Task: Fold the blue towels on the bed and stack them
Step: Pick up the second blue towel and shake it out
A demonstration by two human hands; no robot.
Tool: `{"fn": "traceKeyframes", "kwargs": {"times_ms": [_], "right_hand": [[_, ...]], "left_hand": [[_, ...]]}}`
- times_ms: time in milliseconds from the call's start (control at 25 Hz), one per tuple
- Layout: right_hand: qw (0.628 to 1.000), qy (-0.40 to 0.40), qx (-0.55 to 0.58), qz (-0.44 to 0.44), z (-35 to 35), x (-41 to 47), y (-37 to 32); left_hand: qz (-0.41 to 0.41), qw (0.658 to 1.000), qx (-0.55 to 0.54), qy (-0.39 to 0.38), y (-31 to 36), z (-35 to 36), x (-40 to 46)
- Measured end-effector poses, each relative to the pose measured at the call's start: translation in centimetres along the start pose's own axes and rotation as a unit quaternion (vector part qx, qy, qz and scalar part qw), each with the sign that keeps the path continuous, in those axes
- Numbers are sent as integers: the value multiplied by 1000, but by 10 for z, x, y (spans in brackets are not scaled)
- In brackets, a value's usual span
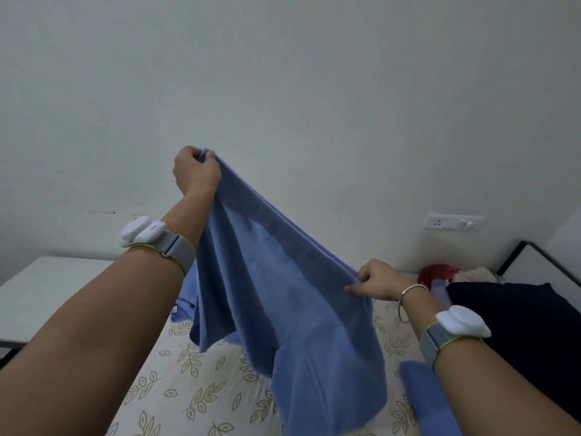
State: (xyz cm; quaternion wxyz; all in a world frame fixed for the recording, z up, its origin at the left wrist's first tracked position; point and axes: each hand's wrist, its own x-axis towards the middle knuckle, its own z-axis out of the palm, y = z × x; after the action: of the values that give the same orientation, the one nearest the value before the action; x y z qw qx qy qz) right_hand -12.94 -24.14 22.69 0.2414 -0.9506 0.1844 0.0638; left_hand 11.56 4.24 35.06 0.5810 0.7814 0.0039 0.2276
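While the left hand (196,171) pinches the blue towel (283,287) high, the right hand (375,283) grips its lower edge.

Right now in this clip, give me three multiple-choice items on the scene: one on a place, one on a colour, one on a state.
1. Where is the left hand compared with the right hand?
A. Higher
B. Lower
C. Level with it

2. What colour is the towel being held up?
A. Red
B. Blue
C. White

3. What state is that towel in?
A. Folded flat on the bed sheet
B. Rolled into a tube
C. Hanging unfolded from both hands

Answers:
1. A: the left hand's grip on a towel corner sits well above the right hand, which pinches the edge lower down.
2. B: the cloth is plainly blue against the pale wall.
3. C: it drapes loose in folds from both hands, above the leaf-patterned sheet.
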Motion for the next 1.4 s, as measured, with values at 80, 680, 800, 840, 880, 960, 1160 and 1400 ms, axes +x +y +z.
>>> {"fn": "traceKeyframes", "kwargs": {"times_ms": [80, 680, 800, 840, 880, 960, 1160, 1400], "right_hand": [[995, 82, 56, 12, -7, 6, 7], [963, 216, 158, 21, -12, 29, -31], [956, 238, 167, 48, -9, 39, -27], [951, 242, 178, 68, -9, 43, -26], [947, 245, 187, 90, -11, 46, -24], [940, 244, 203, 123, -18, 47, -6], [960, 193, 184, 87, -32, 45, 25], [973, 140, 176, 46, -26, 43, 16]], "left_hand": [[-22, 999, 29, -28, -15, -6, 6], [-143, 987, 43, -65, -94, -37, -13], [-111, 990, 80, -24, -85, -23, -29], [-108, 991, 84, -12, -79, -18, -37], [-108, 990, 85, 1, -74, -14, -44], [-116, 987, 104, 38, -66, -5, -63], [-166, 975, 138, 47, -70, -8, -91], [-245, 961, 76, -100, -40, 6, -124]]}}
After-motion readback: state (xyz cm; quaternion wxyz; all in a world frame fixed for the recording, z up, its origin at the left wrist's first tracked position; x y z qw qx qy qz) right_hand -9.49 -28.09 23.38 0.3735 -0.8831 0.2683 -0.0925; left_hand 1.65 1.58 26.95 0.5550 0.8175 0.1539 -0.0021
